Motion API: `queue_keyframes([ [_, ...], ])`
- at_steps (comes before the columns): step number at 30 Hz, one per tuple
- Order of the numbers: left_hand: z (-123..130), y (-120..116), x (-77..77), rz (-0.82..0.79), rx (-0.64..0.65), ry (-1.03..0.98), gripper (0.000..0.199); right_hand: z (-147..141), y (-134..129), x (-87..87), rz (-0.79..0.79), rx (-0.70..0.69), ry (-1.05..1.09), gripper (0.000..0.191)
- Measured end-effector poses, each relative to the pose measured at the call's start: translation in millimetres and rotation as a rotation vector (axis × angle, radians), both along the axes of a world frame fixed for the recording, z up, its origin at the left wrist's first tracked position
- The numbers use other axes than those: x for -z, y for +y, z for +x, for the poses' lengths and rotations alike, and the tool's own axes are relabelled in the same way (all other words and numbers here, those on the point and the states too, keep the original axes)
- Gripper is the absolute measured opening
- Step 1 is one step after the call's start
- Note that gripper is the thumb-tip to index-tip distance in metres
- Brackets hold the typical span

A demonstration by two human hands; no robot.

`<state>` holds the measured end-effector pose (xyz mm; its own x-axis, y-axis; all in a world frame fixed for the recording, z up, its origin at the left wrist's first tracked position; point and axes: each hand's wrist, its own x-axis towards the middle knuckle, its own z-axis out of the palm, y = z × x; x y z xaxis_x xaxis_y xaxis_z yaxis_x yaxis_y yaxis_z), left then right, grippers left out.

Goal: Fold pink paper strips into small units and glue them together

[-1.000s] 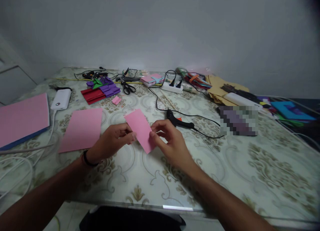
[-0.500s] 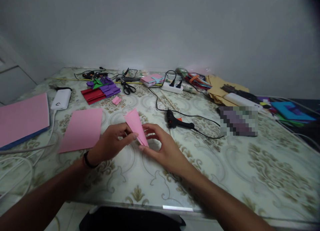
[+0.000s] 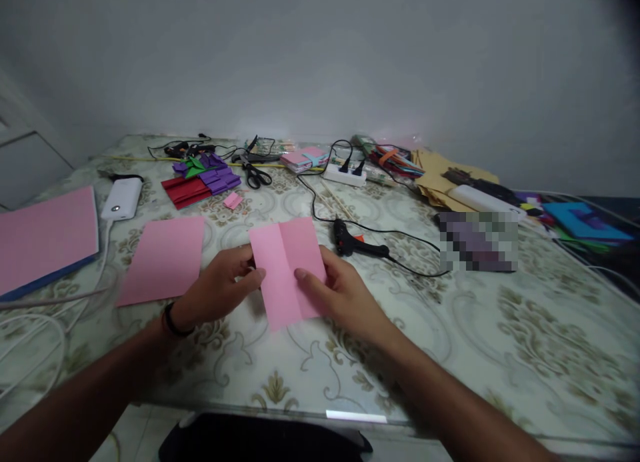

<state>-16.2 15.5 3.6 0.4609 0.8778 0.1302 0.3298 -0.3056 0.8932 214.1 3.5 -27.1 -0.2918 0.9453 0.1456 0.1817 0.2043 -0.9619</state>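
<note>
Pale, glossy and flower-patterned, the broad worktop (image 3: 250,375) fills the scene. Over on the far left, a big pink-topped stack with a blue underside (image 3: 47,239); next down in size, a plain pink paper rectangle (image 3: 163,259), lying flat beside the left wrist. And here's the action: the creased pink paper sheet (image 3: 275,255), up between the hands over the middle, has just gone from folded narrow to opened wide! Out comes a lengthwise crease, with what seems a fainter one across it, so the folding looks well marked in. The left hand (image 3: 225,285) has a narrow grip on the left edge; the right hand (image 3: 345,292) pinches too, thumb just right of the crease, fingers behind. Beyond it rests a black glue gun (image 3: 361,245); smallest, farther back, a tiny pink paper scrap (image 3: 233,200).
</note>
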Motion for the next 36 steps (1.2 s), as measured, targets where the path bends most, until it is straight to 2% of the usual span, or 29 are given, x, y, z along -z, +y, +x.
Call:
queue_keyframes([
  [3,1.3,0.0,0.9,-0.087,-0.012,-0.008,0.02,-1.0,-1.1,-0.6,-0.022,-0.006,-0.015,0.027],
  [7,3.3,-2.1,3.4,-0.181,-0.022,0.084,0.024,-3.3,-1.9,-1.5,-0.054,-0.039,-0.013,0.028],
  [12,2.4,-2.2,6.2,-0.255,0.002,0.019,0.025,-4.9,-1.9,-3.9,-0.154,-0.09,0.138,0.034],
  [17,-0.4,-0.9,7.8,-0.295,0.011,-0.016,0.027,-5.7,-4.4,-8.0,-0.215,-0.106,0.214,0.031],
  [21,-2.4,-0.2,8.0,-0.296,-0.058,-0.013,0.03,-3.9,-5.4,-9.3,-0.262,-0.132,0.187,0.035],
  [23,-3.6,1.0,6.6,-0.304,-0.097,-0.022,0.032,-1.0,-4.1,-8.8,-0.174,-0.107,0.098,0.044],
  [27,-6.0,3.9,3.1,-0.284,-0.155,-0.085,0.033,7.3,-0.1,-7.7,0.085,-0.03,0.001,0.076],
  [33,-6.1,3.5,1.8,-0.306,-0.199,-0.139,0.036,14.3,0.5,-11.0,0.457,-0.236,-0.118,0.066],
  [36,-5.9,3.3,2.6,-0.327,-0.216,-0.127,0.034,12.6,-0.2,-12.0,0.555,-0.255,-0.154,0.065],
])
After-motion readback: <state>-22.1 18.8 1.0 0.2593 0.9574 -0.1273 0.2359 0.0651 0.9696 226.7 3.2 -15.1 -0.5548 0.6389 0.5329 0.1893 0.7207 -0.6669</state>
